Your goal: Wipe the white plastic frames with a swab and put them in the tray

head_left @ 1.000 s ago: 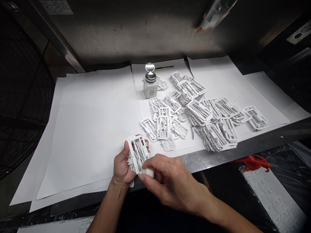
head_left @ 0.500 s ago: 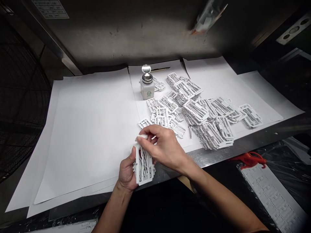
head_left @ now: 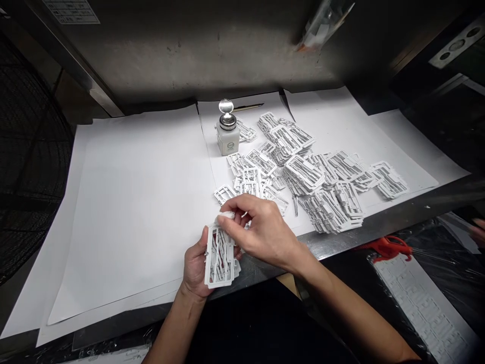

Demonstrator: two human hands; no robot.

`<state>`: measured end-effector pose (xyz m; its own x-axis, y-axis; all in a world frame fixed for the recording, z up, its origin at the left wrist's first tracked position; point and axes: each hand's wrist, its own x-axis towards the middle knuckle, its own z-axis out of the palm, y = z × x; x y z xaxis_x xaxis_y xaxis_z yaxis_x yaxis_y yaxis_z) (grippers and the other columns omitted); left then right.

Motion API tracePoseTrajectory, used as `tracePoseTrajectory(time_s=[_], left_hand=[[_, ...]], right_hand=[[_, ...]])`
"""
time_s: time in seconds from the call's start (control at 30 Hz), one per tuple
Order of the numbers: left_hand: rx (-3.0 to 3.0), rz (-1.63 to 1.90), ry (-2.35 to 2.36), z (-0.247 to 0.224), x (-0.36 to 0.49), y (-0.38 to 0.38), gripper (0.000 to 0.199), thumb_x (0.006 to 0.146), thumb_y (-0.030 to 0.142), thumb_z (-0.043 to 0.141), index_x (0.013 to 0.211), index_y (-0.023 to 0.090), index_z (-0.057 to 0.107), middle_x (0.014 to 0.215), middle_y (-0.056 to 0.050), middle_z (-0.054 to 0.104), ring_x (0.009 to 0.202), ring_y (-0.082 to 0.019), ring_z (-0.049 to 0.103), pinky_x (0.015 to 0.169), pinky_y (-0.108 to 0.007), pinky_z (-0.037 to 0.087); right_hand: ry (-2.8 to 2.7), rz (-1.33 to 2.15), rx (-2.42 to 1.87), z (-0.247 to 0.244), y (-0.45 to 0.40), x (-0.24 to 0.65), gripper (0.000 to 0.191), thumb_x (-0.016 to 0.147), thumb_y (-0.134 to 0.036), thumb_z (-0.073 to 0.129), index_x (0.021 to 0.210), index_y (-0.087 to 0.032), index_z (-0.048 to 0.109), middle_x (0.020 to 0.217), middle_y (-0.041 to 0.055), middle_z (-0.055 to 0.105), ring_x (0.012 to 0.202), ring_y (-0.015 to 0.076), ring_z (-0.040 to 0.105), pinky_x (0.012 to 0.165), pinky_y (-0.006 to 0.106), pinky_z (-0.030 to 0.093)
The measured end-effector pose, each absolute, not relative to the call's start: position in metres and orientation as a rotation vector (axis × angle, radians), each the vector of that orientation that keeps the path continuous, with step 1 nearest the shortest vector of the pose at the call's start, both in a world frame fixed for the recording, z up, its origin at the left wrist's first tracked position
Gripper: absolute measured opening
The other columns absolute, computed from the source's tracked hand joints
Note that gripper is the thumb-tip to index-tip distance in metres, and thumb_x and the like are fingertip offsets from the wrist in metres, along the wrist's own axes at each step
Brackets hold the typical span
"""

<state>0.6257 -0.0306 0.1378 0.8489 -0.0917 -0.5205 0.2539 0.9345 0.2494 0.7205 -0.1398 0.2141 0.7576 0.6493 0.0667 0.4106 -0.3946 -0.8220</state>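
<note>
My left hand (head_left: pixel 196 265) is closed round a small stack of white plastic frames (head_left: pixel 220 258) with thin bars inside, held at the table's front edge. The thumb presses on the stack's left side. My right hand (head_left: pixel 261 227) is closed in a pinch at the top of the stack. Between its thumb and forefinger is a small white wad (head_left: pixel 226 216), possibly cloth or cotton; its kind is unclear. Just beyond the hands lie loose white frames (head_left: pixel 224 193) on the paper. Several piles of the same frames (head_left: pixel 331 210) spread to the right.
A white bottle (head_left: pixel 228 139) with its metal lid raised stands behind the loose frames. A thin dark tool (head_left: pixel 248 107) lies at the back, and tweezers (head_left: pixel 295 205) beside the piles. White paper (head_left: pixel 144 202) covers the table. Red-handled scissors (head_left: pixel 390 247) and another person's hand (head_left: pixel 478 231) are at right.
The top frame of the held stack has shifted and turned slightly left, so its full outline shows. My right hand has moved slightly right. Another person's hand has appeared at the right edge.
</note>
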Motion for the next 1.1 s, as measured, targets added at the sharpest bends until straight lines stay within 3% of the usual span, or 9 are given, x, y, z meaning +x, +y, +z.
tracePoseTrajectory(time_s=[0.1, 0.27, 0.6, 0.8, 0.93, 1.1], left_hand=[[0.353, -0.159, 0.595, 0.138, 0.626, -0.029, 0.037, 0.087, 0.035, 0.046, 0.088, 0.008, 0.071, 0.071, -0.01, 0.068, 0.064, -0.019, 0.062, 0.06, -0.029, 0.051], [0.33, -0.183, 0.453, 0.137, 0.627, -0.027, 0.044, 0.086, 0.043, 0.043, 0.097, 0.007, 0.067, 0.075, -0.012, 0.062, 0.065, -0.019, 0.056, 0.063, -0.033, 0.048], [0.331, -0.159, 0.415, 0.138, 0.631, -0.02, 0.048, 0.087, 0.045, 0.042, 0.096, 0.005, 0.065, 0.078, -0.013, 0.058, 0.068, -0.018, 0.053, 0.067, -0.032, 0.046], [0.326, -0.137, 0.437, 0.143, 0.632, -0.019, 0.045, 0.087, 0.045, 0.039, 0.095, 0.009, 0.065, 0.077, -0.01, 0.056, 0.064, -0.016, 0.051, 0.064, -0.031, 0.047], [0.339, -0.099, 0.438, 0.143, 0.633, -0.016, 0.044, 0.087, 0.045, 0.041, 0.094, 0.009, 0.065, 0.08, -0.011, 0.058, 0.067, -0.016, 0.053, 0.066, -0.031, 0.048], [0.375, -0.056, 0.481, 0.14, 0.634, -0.014, 0.042, 0.085, 0.043, 0.045, 0.093, 0.008, 0.065, 0.083, -0.013, 0.062, 0.069, -0.019, 0.058, 0.066, -0.034, 0.051]], right_hand=[[-0.908, 0.368, -2.02, 0.212, -0.141, 0.719, 0.009, 0.083, -0.018, 0.057, 0.088, -0.014, 0.064, 0.082, 0.0024, 0.062, 0.068, 0.0115, 0.055, 0.062, 0.022, 0.043], [-0.724, 0.437, -2.118, 0.202, -0.159, 0.725, 0.007, 0.082, -0.019, 0.056, 0.081, -0.015, 0.063, 0.073, -0.0004, 0.061, 0.06, 0.0103, 0.052, 0.054, 0.022, 0.041], [-0.699, 0.382, -1.99, 0.198, -0.159, 0.718, 0.009, 0.084, -0.02, 0.057, 0.088, -0.015, 0.064, 0.08, 0.0003, 0.061, 0.068, 0.0103, 0.054, 0.065, 0.022, 0.042], [-0.585, 0.428, -2.003, 0.203, -0.174, 0.715, 0.006, 0.081, -0.018, 0.058, 0.079, -0.016, 0.063, 0.069, -0.0018, 0.058, 0.06, 0.0096, 0.049, 0.055, 0.021, 0.038], [-0.424, 0.858, -1.771, 0.197, -0.183, 0.702, 0.015, 0.083, -0.024, 0.057, 0.072, -0.014, 0.061, 0.06, -0.0015, 0.055, 0.053, 0.0087, 0.044, 0.046, 0.02, 0.032], [-0.285, 1.268, -1.299, 0.178, -0.174, 0.678, 0.023, 0.08, -0.034, 0.065, 0.083, -0.012, 0.063, 0.056, -0.0051, 0.047, 0.047, 0.0049, 0.036, 0.044, 0.017, 0.027]])
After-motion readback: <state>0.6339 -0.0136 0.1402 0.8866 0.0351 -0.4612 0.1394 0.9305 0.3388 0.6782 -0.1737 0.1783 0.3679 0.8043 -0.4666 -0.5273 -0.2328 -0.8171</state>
